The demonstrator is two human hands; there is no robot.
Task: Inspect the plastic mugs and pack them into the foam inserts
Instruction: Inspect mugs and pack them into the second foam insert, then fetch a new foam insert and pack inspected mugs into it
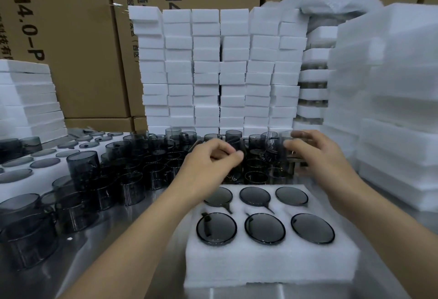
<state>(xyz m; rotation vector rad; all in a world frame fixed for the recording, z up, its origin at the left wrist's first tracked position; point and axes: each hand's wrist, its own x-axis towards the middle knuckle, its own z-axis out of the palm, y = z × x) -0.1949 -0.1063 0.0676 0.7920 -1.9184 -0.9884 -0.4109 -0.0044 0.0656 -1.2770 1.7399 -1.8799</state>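
Note:
A white foam insert (270,263) lies in front of me, and each of its several round holes holds a smoky grey plastic mug (265,228) set upside down. Behind it a crowd of loose grey mugs (151,168) covers the steel table. My right hand (317,156) is blurred and grips a mug (282,147) lifted above the pile. My left hand (213,161) hovers over the mugs with fingers curled; what it pinches, if anything, is blurred.
Stacks of white foam blocks (220,71) form a wall behind the mugs. Foam sheets (391,99) pile high on the right. Filled foam inserts (28,163) lie at the left. Cardboard boxes (78,38) stand at the back.

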